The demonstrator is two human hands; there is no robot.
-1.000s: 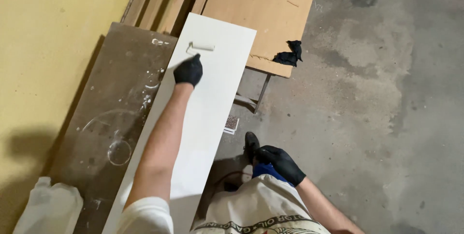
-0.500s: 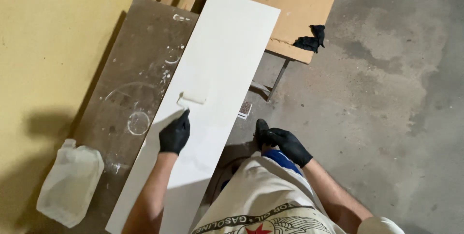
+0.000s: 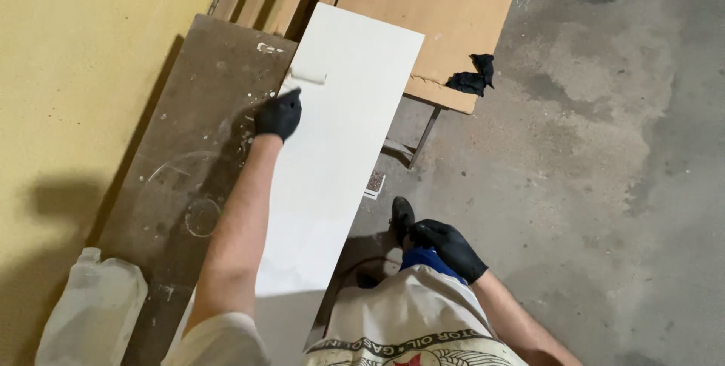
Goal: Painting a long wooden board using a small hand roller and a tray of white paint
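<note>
We are rolling paint over a long white rectangular board (image 3: pixel 332 162) lying between a stained dark brown panel (image 3: pixel 196 132) and bare concrete floor (image 3: pixel 589 185).

Our black-gloved left hand (image 3: pixel 278 115) is gripping the handle of a small white paint roller (image 3: pixel 308 77), fingers curled shut around it, near the board's far end; half a second ago it was working nearer us. Our black-gloved right hand (image 3: pixel 451 249) is resting loosely curled by our knee, holding nothing we can make out. The board's near end is disappearing beneath our arm.
</note>
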